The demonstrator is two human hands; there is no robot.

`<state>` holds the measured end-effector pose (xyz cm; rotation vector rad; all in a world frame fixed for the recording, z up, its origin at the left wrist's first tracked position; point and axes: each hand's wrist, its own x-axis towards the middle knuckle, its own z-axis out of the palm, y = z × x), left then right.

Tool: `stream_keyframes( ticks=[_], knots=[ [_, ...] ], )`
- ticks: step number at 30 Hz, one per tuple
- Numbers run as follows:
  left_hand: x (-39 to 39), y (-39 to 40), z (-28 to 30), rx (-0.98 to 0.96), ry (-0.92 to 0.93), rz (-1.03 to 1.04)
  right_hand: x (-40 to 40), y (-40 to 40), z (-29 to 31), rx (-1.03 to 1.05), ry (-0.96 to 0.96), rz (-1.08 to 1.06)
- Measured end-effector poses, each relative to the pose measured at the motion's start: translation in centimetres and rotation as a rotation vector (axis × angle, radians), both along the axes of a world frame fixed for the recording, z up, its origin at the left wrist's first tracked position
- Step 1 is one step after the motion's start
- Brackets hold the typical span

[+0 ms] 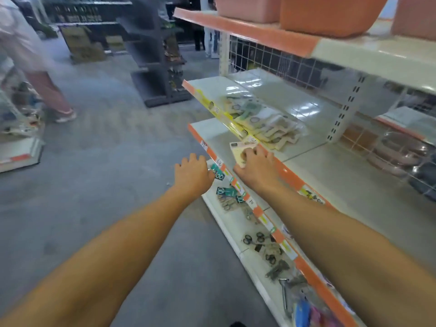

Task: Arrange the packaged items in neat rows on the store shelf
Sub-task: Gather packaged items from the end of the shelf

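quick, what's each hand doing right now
Left hand: fingers curled at a teal scissors pack; whether it grips cannot be told.
Right hand: holds a cream carded pack.
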<state>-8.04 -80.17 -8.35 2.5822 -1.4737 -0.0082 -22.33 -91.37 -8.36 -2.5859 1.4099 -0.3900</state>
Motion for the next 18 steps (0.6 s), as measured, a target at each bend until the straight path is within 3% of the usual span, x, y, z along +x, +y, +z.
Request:
stream_keyframes(
  ticks=[9, 18],
  knots=[
    [8.4, 1.4, -0.1, -0.034, 0.064, 0.137, 10.9, -0.3, 0.3, -0.006, 0.011, 0.126],
    [13.3, -4.4, -0.2, -0.025, 0.075, 0.204, 17.4, -5.9, 0.0, -0.026, -0.015, 0.224]
  ],
)
